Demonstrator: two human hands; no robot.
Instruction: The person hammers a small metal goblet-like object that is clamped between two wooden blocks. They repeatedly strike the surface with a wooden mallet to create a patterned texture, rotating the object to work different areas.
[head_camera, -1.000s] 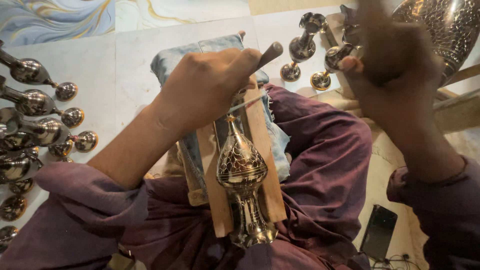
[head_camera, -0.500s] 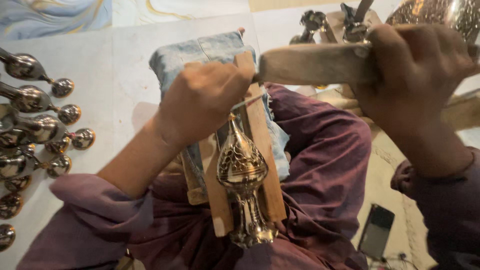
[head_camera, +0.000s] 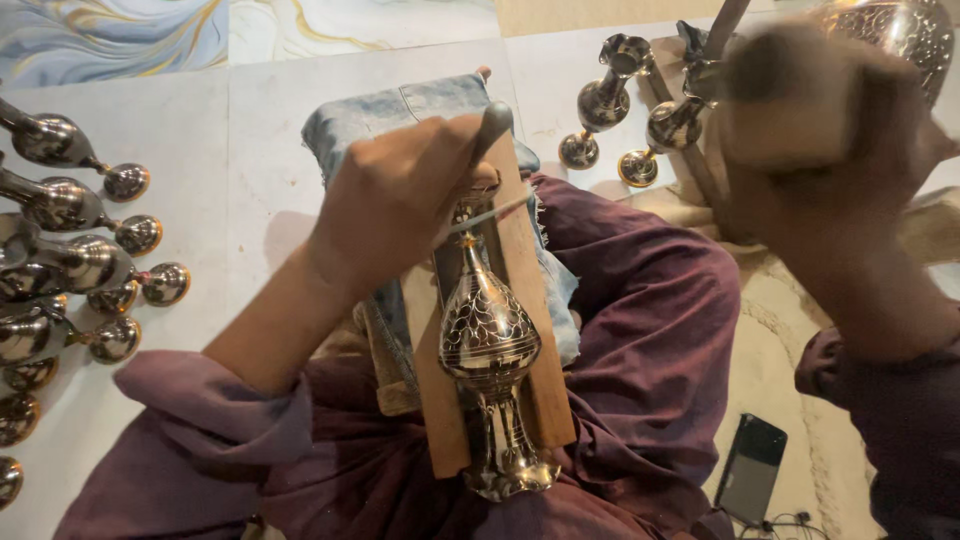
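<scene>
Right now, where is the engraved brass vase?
In the head view the engraved brass vase lies centre frame on a wooden board across the person's lap, neck under the left hand, base toward the camera.

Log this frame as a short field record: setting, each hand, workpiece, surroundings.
setting: person seated on the floor, wooden cradle resting on the lap over a denim pad
left hand: closed around a metal punch, tip at the vase's neck
right hand: raised, gripping a wooden mallet, motion-blurred
workpiece: engraved brass vase lying in the cradle, foot toward the camera
left side: row of plain vases lying on the floor
top right: two upright vases
lower right: dark phone
</scene>
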